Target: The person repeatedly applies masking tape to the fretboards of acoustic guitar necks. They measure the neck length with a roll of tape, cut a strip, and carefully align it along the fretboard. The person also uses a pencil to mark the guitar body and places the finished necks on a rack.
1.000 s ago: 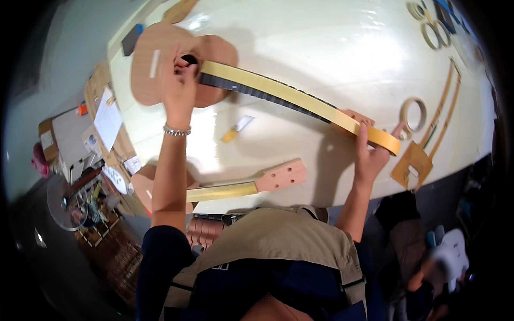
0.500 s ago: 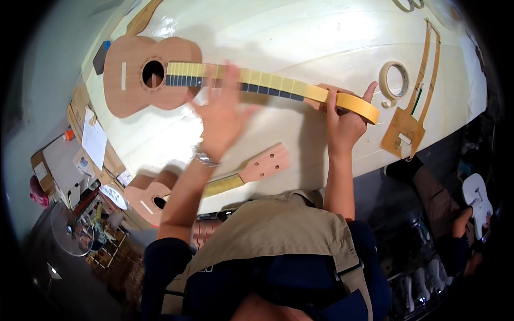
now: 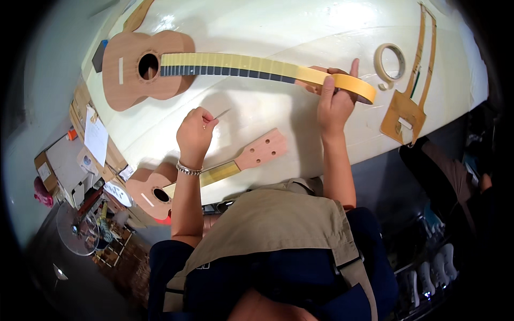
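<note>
Yellow tape (image 3: 227,61) runs along the neck of a small wooden guitar (image 3: 179,91), which lies on the pale counter (image 3: 321,35) with its body at the far left. The strip covers the far side of the dark fingerboard; the near side shows bare. At the head end, the right hand (image 3: 336,104) grips the tape roll (image 3: 360,85) — thumb against it, one finger pointing up — and partly hides the guitar's head. The left hand (image 3: 195,134) is closed, pinching a thin blade (image 3: 223,113) (its handle is hidden by the fingers) over the counter, apart from the guitar. Nearer the person's body lies a second guitar (image 3: 140,186), partly behind the left forearm. Right of the roll sit a beige tape ring (image 3: 379,64) and a long-armed wooden tool (image 3: 404,115).
</note>
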A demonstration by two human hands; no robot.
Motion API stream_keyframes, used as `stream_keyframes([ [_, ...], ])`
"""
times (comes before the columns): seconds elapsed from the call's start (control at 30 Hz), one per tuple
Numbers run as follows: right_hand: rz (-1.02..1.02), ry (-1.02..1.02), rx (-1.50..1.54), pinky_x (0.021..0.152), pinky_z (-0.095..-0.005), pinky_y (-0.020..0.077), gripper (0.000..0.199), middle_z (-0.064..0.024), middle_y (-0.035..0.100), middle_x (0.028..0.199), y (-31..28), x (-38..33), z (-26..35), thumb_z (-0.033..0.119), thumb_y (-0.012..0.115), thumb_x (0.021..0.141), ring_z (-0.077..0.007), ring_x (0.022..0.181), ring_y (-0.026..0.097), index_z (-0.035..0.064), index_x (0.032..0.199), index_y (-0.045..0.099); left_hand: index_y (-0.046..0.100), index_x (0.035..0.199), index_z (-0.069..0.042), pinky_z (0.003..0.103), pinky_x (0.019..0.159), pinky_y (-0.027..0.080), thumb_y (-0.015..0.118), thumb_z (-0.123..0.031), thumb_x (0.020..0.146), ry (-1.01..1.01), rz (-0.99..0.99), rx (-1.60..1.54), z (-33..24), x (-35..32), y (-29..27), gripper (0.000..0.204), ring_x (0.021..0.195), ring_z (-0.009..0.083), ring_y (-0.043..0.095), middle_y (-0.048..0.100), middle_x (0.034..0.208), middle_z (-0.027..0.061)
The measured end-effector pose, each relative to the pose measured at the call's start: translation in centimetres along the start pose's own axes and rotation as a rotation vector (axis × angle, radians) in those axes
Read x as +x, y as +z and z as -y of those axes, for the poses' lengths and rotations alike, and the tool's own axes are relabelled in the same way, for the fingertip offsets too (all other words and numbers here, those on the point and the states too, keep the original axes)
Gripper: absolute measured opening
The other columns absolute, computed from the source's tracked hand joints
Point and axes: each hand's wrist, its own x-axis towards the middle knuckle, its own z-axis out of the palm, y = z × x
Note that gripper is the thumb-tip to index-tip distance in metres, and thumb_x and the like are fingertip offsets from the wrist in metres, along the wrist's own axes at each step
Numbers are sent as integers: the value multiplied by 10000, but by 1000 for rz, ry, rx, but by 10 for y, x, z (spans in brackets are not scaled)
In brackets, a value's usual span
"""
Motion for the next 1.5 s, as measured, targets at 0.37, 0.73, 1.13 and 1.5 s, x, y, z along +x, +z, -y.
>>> stream_keyframes([
  [0.37,-7,-72,-149,1078,-531,155,659,-69,581,976,-2,-1,-2,375,463,930,-260,971,536,-53,1396,280,495,1287,7,161,584,434,698,-35,813,248,115,-836,-119,44,29,517,620,8,507,595,677,-12],
  [0.73,-8,-433,-13,1104,-543,74,302,-73,591,1115,3,-19,20,268,516,904,-278,1171,485,73,1131,562,593,1222,-61,192,522,427,701,-71,800,136,111,-818,-123,49,32,436,536,30,476,588,597,18],
  [1.13,-42,-74,938,1062,-456,359,350,-115,575,1110,2,-18,51,-144,509,821,-259,1140,532,50,1097,415,598,1154,-55,256,799,464,773,-112,708,482,-96,-605,-80,22,16,482,901,127,593,671,925,22],
  [1.5,-96,468,2326,1162,-472,35,491,-110,588,1236,-89,-5,6,-14,556,813,-197,1261,463,15,1294,464,661,768,-25,232,701,482,717,-45,778,59,-255,-1003,-7,24,-36,61,696,67,578,665,748,27],
])
